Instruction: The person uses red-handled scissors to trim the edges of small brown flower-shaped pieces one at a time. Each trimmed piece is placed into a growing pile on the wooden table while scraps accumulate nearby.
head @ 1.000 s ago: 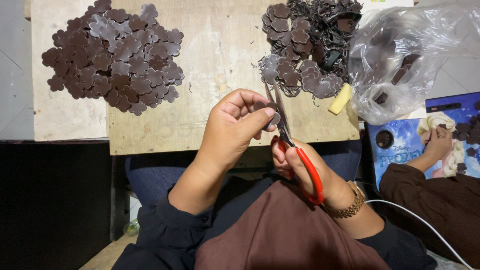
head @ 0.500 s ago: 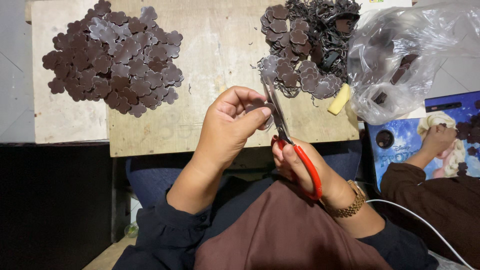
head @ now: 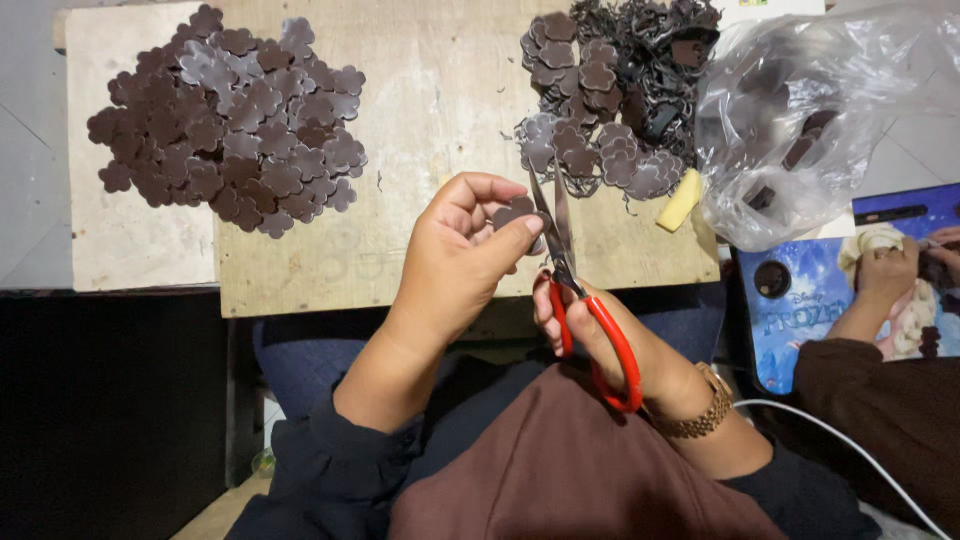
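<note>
The left hand (head: 455, 262) was closed in a pinch, thumb and fingertips gripping a small dark brown flower-shaped piece (head: 514, 213) above the near edge of the wooden board (head: 440, 110); the right hand (head: 610, 340) was closed through the red handles of a pair of scissors (head: 575, 290), fingers curled round the loops; the blades stood slightly parted and pointed towards the far side, touching the right edge of the held piece. A gold-coloured wristwatch (head: 700, 410) sat on the right wrist. On the far left of the board lay a heap of brown flower-shaped pieces (head: 230, 120); on the far right lay a second heap mixed with dark tangled offcuts (head: 620, 90); a pale yellow block (head: 680, 200) lay just near of that heap; a clear plastic bag (head: 810, 120) lay right of it. At the right edge another person's hand (head: 885, 270) rested on a blue printed box (head: 830, 290).
</note>
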